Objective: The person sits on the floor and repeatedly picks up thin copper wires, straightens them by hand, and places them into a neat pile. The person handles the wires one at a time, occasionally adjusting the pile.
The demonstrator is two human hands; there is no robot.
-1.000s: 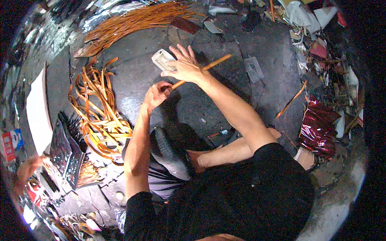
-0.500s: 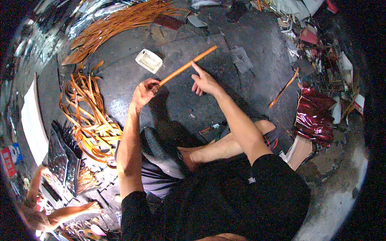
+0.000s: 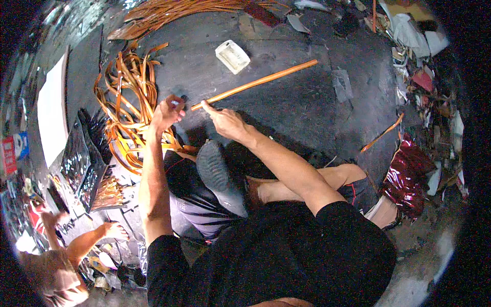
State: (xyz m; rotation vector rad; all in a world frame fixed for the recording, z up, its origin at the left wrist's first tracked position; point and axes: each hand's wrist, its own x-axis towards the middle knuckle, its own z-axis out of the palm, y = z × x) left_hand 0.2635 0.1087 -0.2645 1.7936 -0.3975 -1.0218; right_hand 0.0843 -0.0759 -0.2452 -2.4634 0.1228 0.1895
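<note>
A long, straight orange-brown strip (image 3: 266,79) slants away from me to the far right. My right hand (image 3: 228,123) grips it near its close end, thumb and forefinger against it and the other fingers curled. Just left of that end is my left hand (image 3: 166,113), its fingers closed round a small dark object that I cannot make out. A gap shows between the left hand and the strip. Beside my left forearm lies a tangled heap of similar glossy orange strips (image 3: 130,87).
A small white tray (image 3: 233,56) sits beyond the strip on the dark floor. Long brown strips (image 3: 189,11) lie at the far edge. Dark red crumpled sheeting (image 3: 409,176) and scraps lie to the right. Another person's foot (image 3: 116,231) shows at lower left.
My right hand has slid down the strip to its near end. My left hand has come off the strip, now apart from it to the left. The whole view has shifted.
</note>
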